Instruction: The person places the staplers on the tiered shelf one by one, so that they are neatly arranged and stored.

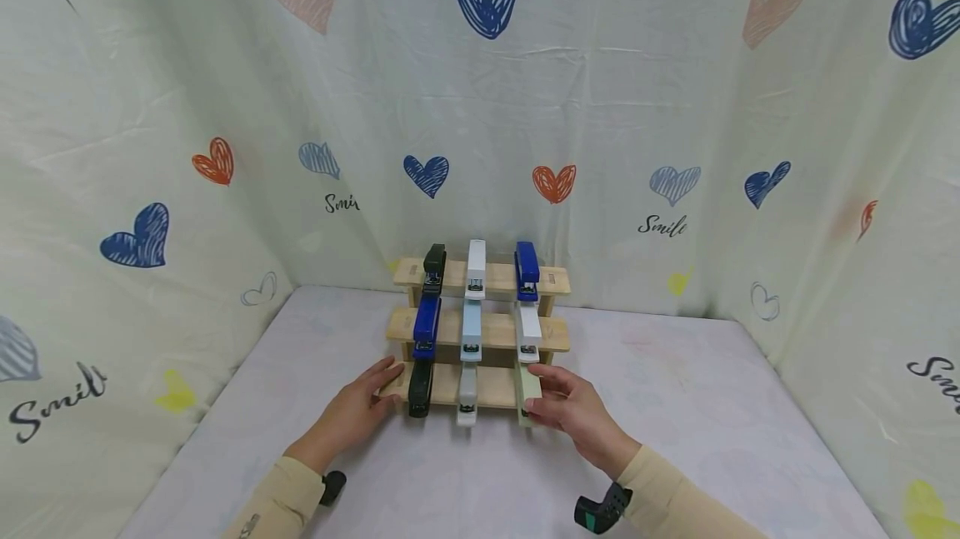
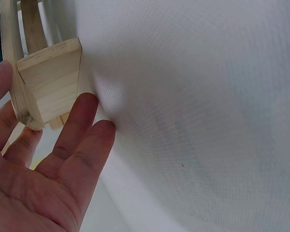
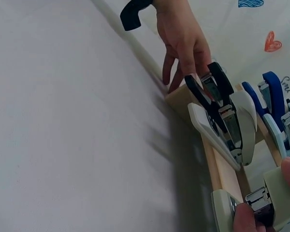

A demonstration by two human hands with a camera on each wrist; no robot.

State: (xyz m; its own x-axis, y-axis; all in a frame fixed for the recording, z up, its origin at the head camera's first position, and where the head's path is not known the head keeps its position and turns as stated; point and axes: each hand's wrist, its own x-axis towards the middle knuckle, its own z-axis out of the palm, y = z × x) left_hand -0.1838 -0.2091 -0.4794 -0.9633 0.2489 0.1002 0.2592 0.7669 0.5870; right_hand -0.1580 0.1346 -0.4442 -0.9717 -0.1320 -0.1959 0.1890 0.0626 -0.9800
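A three-tier wooden rack (image 1: 491, 385) carries staplers in three columns. My right hand (image 1: 577, 410) pinches the pale green stapler (image 1: 527, 385) at the right of the lowest tier; in the right wrist view thumb and fingers sit on both sides of this stapler (image 3: 279, 195). At the rack's other end, my left hand (image 1: 352, 414) holds the lowest board. The left wrist view has the thumb over the board (image 2: 55, 79) and two fingers stretched out beside it. A black stapler (image 1: 421, 389) stands near that hand, and a grey-white stapler (image 1: 467, 393) occupies the middle.
On the middle tier are a blue stapler (image 1: 427, 326), a light blue stapler (image 1: 471, 329) and a white stapler (image 1: 528, 329). Black (image 1: 434, 267), white (image 1: 476, 267) and blue (image 1: 527, 267) staplers top the rack. A heart-print curtain (image 1: 615, 106) hangs behind the white table (image 1: 660, 389).
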